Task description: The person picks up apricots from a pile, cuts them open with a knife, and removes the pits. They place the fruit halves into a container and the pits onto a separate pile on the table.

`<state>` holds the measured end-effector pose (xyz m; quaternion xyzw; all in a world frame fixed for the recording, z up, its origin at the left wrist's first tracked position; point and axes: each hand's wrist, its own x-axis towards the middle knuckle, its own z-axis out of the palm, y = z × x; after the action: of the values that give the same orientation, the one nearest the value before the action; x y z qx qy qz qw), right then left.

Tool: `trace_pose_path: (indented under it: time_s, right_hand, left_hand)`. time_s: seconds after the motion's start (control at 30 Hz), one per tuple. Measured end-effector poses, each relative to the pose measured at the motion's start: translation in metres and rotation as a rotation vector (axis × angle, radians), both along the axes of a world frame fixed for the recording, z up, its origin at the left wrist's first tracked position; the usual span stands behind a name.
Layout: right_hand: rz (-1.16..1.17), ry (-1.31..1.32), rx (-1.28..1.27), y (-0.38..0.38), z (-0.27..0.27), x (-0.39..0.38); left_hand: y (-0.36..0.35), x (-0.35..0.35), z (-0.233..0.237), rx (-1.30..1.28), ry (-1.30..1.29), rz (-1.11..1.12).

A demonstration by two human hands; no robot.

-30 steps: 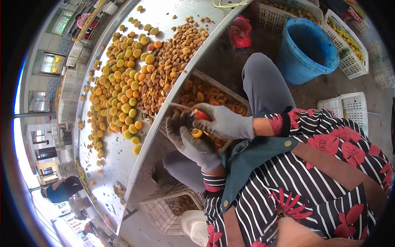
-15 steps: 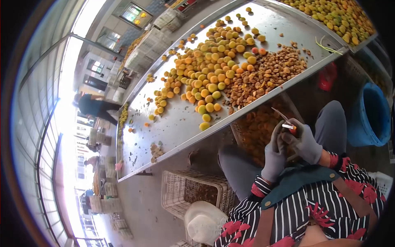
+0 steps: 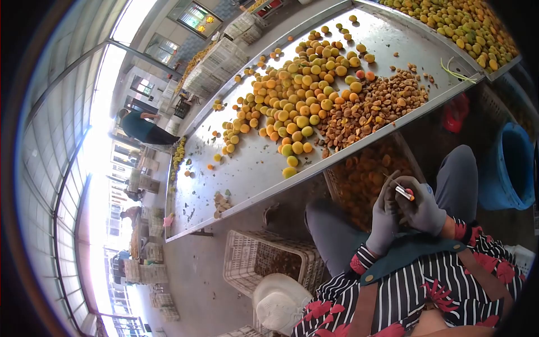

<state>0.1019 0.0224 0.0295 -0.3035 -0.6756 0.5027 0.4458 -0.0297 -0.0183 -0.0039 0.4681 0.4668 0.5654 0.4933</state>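
Observation:
Both gloved hands meet over the wearer's lap, near the table's front edge. My right hand [image 3: 422,209] is closed round a small knife [image 3: 404,193] with an orange end on its handle; part of the blade shows. Against it rests my left hand [image 3: 385,215], fingers bent together; whatever it may hold is hidden. Below and beyond the hands, a crate of orange fruit halves [image 3: 362,171] sits under the table edge. On the metal table [image 3: 247,194] lie a heap of whole yellow-orange fruits [image 3: 292,92] and a pile of brown pits [image 3: 376,106].
A blue bucket [image 3: 508,168] stands at the right. Plastic crates [image 3: 238,264] and a pale hat [image 3: 278,303] are at lower centre. More fruit [image 3: 460,28] fills the upper right. Another person [image 3: 140,127] leans near the table's far left end.
The view has shifted slightly, so the table appears lower and further right. The knife blade has turned and shows less. The distant person now bends toward the table.

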Motion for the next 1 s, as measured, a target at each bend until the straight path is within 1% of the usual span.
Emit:
trace_pose_path:
  time_s: [0.03, 0.07, 0.1, 0.13, 0.17, 0.2, 0.23, 0.27, 0.33, 0.37, 0.43, 0.47, 0.5, 0.53, 0.57, 0.6, 0.63, 0.67, 0.7, 0.73, 0.77, 0.8, 0.83, 0.87, 0.93, 0.97, 1.0]
  right_hand:
    - [-0.001, 0.001, 0.001, 0.000, 0.000, 0.001]
    - [0.000, -0.039, 0.099, 0.001, 0.000, 0.003]
    - [-0.001, -0.079, 0.198, 0.002, 0.000, 0.004]
    - [-0.003, -0.076, 0.198, 0.002, 0.002, 0.005]
    - [-0.024, -0.095, 0.278, 0.001, 0.006, 0.006]
    - [-0.045, -0.115, 0.360, 0.001, 0.009, 0.007]
    - [-0.046, -0.113, 0.363, 0.001, 0.012, 0.007]
    - [-0.036, -0.126, 0.371, 0.002, 0.015, 0.008]
    - [-0.030, -0.139, 0.384, 0.004, 0.015, 0.009]
    - [-0.044, -0.167, 0.403, 0.004, 0.012, 0.009]
    - [-0.061, -0.192, 0.423, 0.003, 0.000, 0.008]
    - [-0.085, -0.147, 0.320, 0.002, -0.008, 0.006]
    - [-0.108, -0.100, 0.216, 0.002, -0.013, 0.005]
    - [-0.108, -0.098, 0.214, 0.002, -0.011, 0.004]
    - [-0.098, -0.091, 0.059, 0.002, -0.008, 0.002]
    - [-0.088, -0.083, -0.095, 0.003, -0.006, 0.001]
    - [-0.087, -0.081, -0.094, 0.007, -0.009, 0.002]
    - [-0.082, -0.106, -0.037, 0.010, -0.014, 0.003]
    - [-0.075, -0.133, 0.019, 0.012, -0.015, 0.003]
    - [-0.075, -0.132, 0.018, 0.013, -0.014, 0.004]
    - [-0.053, -0.185, 0.128, 0.014, -0.012, 0.005]
    - [-0.031, -0.238, 0.238, 0.015, -0.009, 0.007]
    - [-0.031, -0.240, 0.237, 0.016, -0.005, 0.007]
    - [0.003, -0.246, 0.191, 0.017, -0.002, 0.008]
    - [0.036, -0.256, 0.145, 0.019, 0.005, 0.008]
    - [0.054, -0.274, 0.135, 0.019, 0.008, 0.009]
    - [0.071, -0.294, 0.126, 0.020, 0.011, 0.008]
  left_hand:
    - [-0.002, 0.000, 0.005, -0.052, -0.120, -0.063]
    - [-0.002, -0.001, 0.006, -0.051, -0.119, -0.065]
    - [-0.001, -0.002, 0.007, -0.180, -0.359, -0.088]
    - [-0.001, -0.002, 0.007, -0.311, -0.598, -0.109]
    - [-0.001, -0.003, 0.008, -0.310, -0.595, -0.109]
    - [0.000, -0.003, 0.008, -0.152, -0.319, -0.128]
    - [0.000, -0.002, 0.009, 0.007, -0.043, -0.143]
    - [0.001, -0.002, 0.007, 0.010, -0.042, -0.144]
    - [0.004, 0.000, 0.000, -0.088, -0.117, -0.173]
    - [0.004, -0.001, -0.001, -0.088, -0.116, -0.175]
    - [0.005, -0.003, 0.003, 0.011, 0.011, -0.185]
    - [0.006, -0.002, 0.004, 0.012, 0.012, -0.188]
    - [0.006, -0.001, 0.006, -0.095, -0.160, -0.103]
    - [0.005, 0.000, 0.009, -0.204, -0.332, -0.014]
    - [0.007, 0.000, 0.007, -0.205, -0.329, -0.013]
    - [0.009, 0.000, 0.002, -0.148, -0.191, 0.068]
    - [0.012, -0.001, -0.001, -0.089, -0.052, 0.148]
    - [0.011, -0.005, -0.003, -0.090, -0.050, 0.148]
    - [0.011, -0.010, -0.003, -0.151, -0.013, 0.115]
    - [0.011, -0.014, -0.002, -0.210, 0.023, 0.082]
    - [0.011, -0.015, -0.002, -0.210, 0.023, 0.082]
    - [0.010, -0.016, -0.003, -0.154, 0.112, 0.086]
    - [0.010, -0.017, -0.003, -0.099, 0.199, 0.090]
    - [0.010, -0.018, -0.003, -0.099, 0.196, 0.089]
    - [0.010, -0.019, -0.003, -0.027, 0.307, 0.086]
    - [0.010, -0.019, 0.002, -0.027, 0.307, 0.084]
    - [0.008, -0.017, 0.012, -0.042, 0.404, 0.079]
